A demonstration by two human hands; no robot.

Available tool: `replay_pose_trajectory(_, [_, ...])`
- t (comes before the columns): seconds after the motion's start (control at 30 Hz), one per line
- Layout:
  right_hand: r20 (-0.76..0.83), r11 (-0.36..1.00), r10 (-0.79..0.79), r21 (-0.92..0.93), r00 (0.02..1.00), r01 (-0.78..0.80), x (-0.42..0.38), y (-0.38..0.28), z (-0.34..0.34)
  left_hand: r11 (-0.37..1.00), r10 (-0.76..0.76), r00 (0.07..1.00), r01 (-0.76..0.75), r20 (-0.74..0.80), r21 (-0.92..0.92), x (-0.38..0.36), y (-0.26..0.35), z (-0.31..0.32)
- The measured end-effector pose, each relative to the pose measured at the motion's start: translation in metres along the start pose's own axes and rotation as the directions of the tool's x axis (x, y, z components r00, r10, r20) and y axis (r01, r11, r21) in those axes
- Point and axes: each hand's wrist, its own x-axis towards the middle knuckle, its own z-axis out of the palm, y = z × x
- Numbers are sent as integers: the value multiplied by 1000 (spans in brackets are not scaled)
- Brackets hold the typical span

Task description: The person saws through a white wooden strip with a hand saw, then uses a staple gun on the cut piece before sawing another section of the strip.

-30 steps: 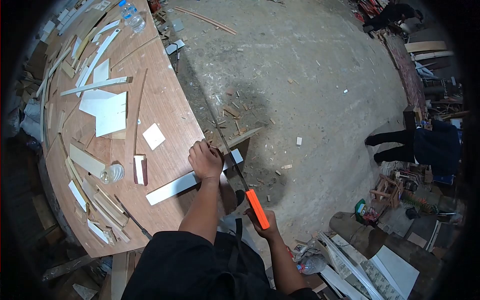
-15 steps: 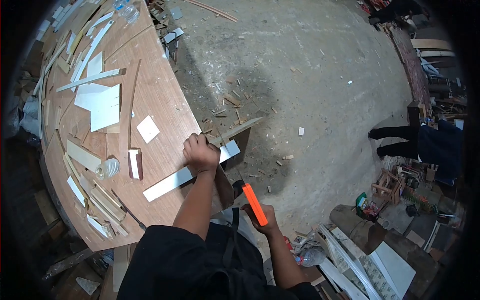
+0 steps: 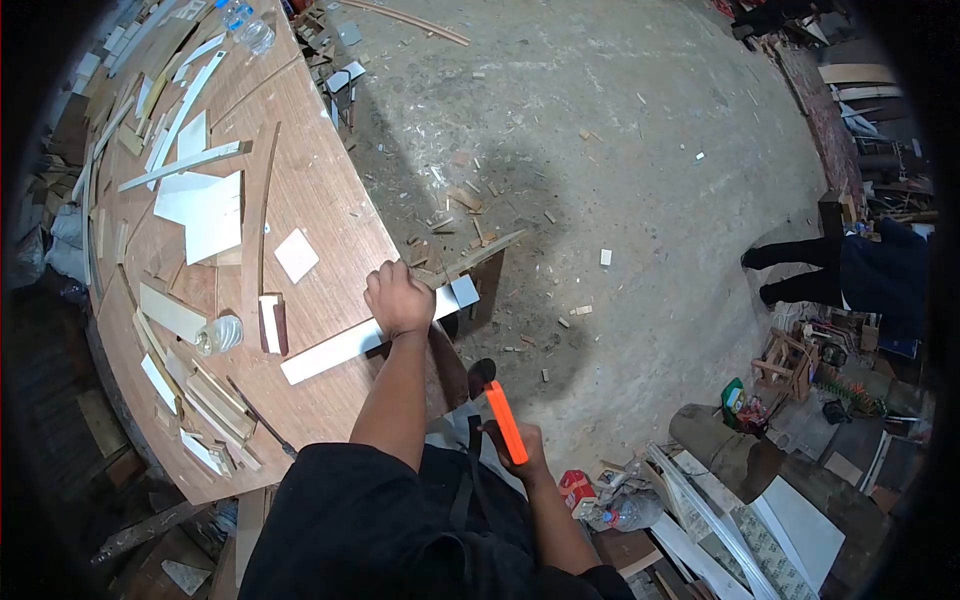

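My left hand (image 3: 398, 298) presses down on a long white strip (image 3: 322, 353) that lies across the brown table (image 3: 320, 200), its right end sticking out past the table's edge. My right hand (image 3: 520, 448) grips the orange handle of a handsaw (image 3: 504, 420), low beside the table edge and close to my body. Most of the saw's blade is hidden behind my left arm and the table edge.
Several white and wooden offcuts, a small white square (image 3: 296, 255), a plastic bottle (image 3: 222, 334) and a dark-handled tool (image 3: 266, 430) lie on the table. Wood scraps litter the concrete floor. Another person (image 3: 860, 270) stands at the right. White panels (image 3: 790, 530) lie at lower right.
The right hand has pulled the saw back toward my body, drawing the blade down out of sight. The left hand stays on the white strip.
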Motion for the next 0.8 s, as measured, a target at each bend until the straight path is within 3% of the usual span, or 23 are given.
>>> replay_pose_trajectory(0.1, [-41, 988, 117, 104, 992, -112, -26, -13, -7, 1000, -15, 1000, 14, 23, 13, -3, 1, -5])
replay_pose_trajectory(0.17, [-38, 996, 72, 51, 997, -70, -48, -8, -7, 1000, -22, 999, 22, 34, 14, 0, 6, -5])
replay_pose_trajectory(0.63, [-21, 988, 153, 13, 988, -152, -142, -37, -35, 997, -12, 1000, 11, 13, 74, -1, 5, -4])
replay_pose_trajectory(0.7, [69, 974, 219, -74, 973, -214, -153, -39, -46, 997, -16, 999, 14, 29, 71, -1, 4, -6])
replay_pose_trajectory(0.8, [53, 948, 317, -7, 947, -317, -174, -44, -49, 997, -24, 999, 21, 42, 75, 1, 7, -7])
